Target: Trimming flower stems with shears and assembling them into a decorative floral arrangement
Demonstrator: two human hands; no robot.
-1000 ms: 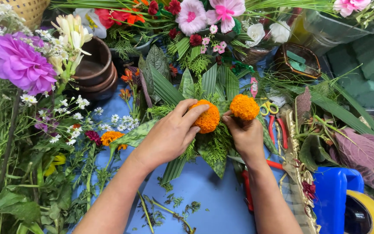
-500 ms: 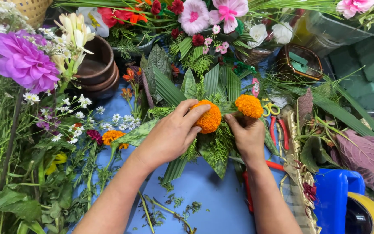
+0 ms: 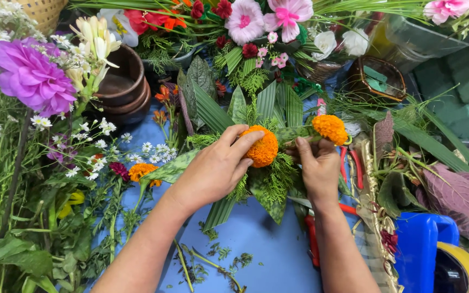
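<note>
Left hand (image 3: pixel 213 171) cupped over an orange marigold (image 3: pixel 261 146), fingers (image 3: pixel 245 142) on top. Right hand (image 3: pixel 317 168) pinching a second marigold (image 3: pixel 330 128) by the stem, above fanned green leaves (image 3: pixel 270 103) on the blue desk (image 3: pixel 267 255).

Two orange marigolds (image 3: pixel 260 146) (image 3: pixel 330 128), leaf-backed

Two bright orange marigolds (image 3: pixel 261 146) (image 3: pixel 330 128) sit among green ferns and mottled green leaves (image 3: pixel 267 190) on a blue table (image 3: pixel 278 255), beside a magenta dahlia (image 3: pixel 31 76), stacked brown bowls (image 3: pixel 123 87), pink-and-white flowers (image 3: pixel 245 21), purple leaves (image 3: pixel 454 190) and red-handled scissors (image 3: pixel 313 239).
</note>
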